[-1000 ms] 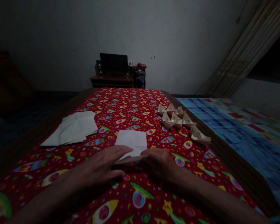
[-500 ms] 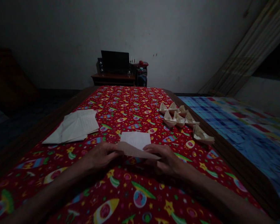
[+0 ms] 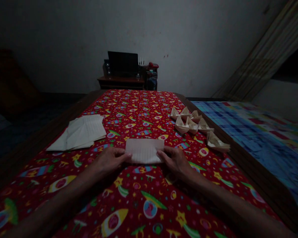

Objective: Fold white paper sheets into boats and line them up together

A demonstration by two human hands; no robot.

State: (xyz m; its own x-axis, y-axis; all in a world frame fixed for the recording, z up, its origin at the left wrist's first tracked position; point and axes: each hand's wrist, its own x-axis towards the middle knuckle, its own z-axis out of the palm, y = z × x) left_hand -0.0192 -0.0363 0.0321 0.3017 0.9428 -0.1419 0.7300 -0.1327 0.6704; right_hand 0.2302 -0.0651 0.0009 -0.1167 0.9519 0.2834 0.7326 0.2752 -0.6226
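Observation:
A pale, lined sheet of paper (image 3: pixel 144 150), showing as a wide rectangle, is held up between both hands just over the red patterned cloth. My left hand (image 3: pixel 113 159) pinches its left edge, thumb in front and fingers curled behind. On the opposite edge, my right hand (image 3: pixel 175 160) grips in the same way, thumb on the near face. Beyond the left hand lies a stack of paper sheets (image 3: pixel 81 132), fanned unevenly. Several folded paper boats (image 3: pixel 188 122) stand grouped beyond the right hand, with one more folded paper boat (image 3: pixel 216 142) a little nearer.
The red cloth (image 3: pixel 139 198) covers a long table with dark wooden edges (image 3: pixel 260 175). At its far end are a desk (image 3: pixel 121 81) with a black monitor (image 3: pixel 123 61) and a red telephone (image 3: pixel 153 65). A blue checked bedspread (image 3: pixel 243 132) lies to the right.
The paper was pressed low on the cloth, then lifted and tilted; now it faces me as a flat rectangle. Both hands have shifted to grip its two side edges.

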